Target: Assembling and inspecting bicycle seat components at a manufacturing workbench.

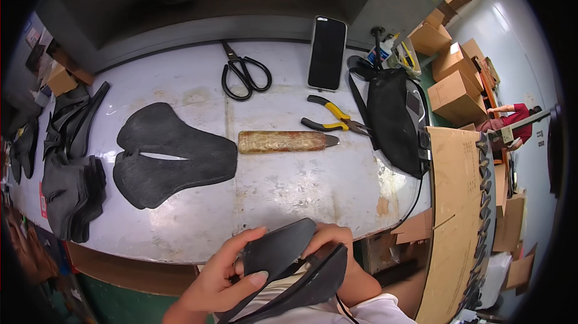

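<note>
Head view: the left hand (220, 279) clamps its fingers around a black two-lobed panel (280, 244) at the near edge of the bench (283, 194); the right hand (331, 239) curls between the lobes, its hold unclear. Uneven pulling could crease the panel; careless reaching could meet the wrapped-handle knife (280, 141).

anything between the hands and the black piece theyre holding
Nothing visible. The left hand has its thumb directly on the black piece; the right hand has fingers at the gap between its two flaps, though the right flap partly hides that hand.
</note>
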Tool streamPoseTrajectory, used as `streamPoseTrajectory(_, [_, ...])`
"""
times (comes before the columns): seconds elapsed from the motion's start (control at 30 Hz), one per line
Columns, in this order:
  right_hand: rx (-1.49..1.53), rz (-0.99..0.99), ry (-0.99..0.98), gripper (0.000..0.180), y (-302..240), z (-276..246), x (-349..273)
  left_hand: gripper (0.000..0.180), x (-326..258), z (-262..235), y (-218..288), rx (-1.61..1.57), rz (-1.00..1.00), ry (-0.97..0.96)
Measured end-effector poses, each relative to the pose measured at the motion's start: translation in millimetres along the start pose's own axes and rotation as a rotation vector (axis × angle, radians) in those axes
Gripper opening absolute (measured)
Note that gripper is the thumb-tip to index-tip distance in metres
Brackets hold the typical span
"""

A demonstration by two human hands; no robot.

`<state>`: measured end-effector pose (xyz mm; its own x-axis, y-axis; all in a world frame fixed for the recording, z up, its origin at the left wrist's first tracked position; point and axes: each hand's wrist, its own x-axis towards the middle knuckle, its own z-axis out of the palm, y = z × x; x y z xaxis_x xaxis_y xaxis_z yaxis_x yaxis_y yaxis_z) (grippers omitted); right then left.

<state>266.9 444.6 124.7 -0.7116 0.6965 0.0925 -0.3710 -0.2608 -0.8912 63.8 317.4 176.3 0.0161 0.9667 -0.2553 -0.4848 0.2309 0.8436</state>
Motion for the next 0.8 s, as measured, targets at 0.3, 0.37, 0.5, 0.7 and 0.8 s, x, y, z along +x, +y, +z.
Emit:
streamPoseTrajectory(0.3, [-0.464, -0.577, 0.208, 0.013, 4.2, 8.9, -1.0, 0.065, 6.4, 1.5, -0.5, -0.238, -0.151, -0.003])
streamPoseTrajectory(0.37, [-0.410, -0.551, 0.161, 0.013, -5.3, 18.5, 6.2, 0.066, 5.7, 1.6, 0.5, -0.289, -0.188, -0.006])
streamPoseTrajectory(0.5, [-0.339, -0.383, 0.016, 0.013, -10.7, 16.5, -1.0, 0.069, 3.0, 0.1, 3.1, -0.317, -0.231, 0.024])
streamPoseTrajectory(0.7, [-0.669, -0.409, -0.140, 0.019, -24.7, 15.6, -7.2, 0.084, 20.1, 4.0, 45.6, 0.871, -0.445, -0.106])
streamPoseTrajectory(0.8, [-0.772, -0.542, -0.207, 0.022, -16.6, 28.7, -11.4, 0.077, 23.7, 1.4, 38.6, 1.064, 0.333, -0.041])
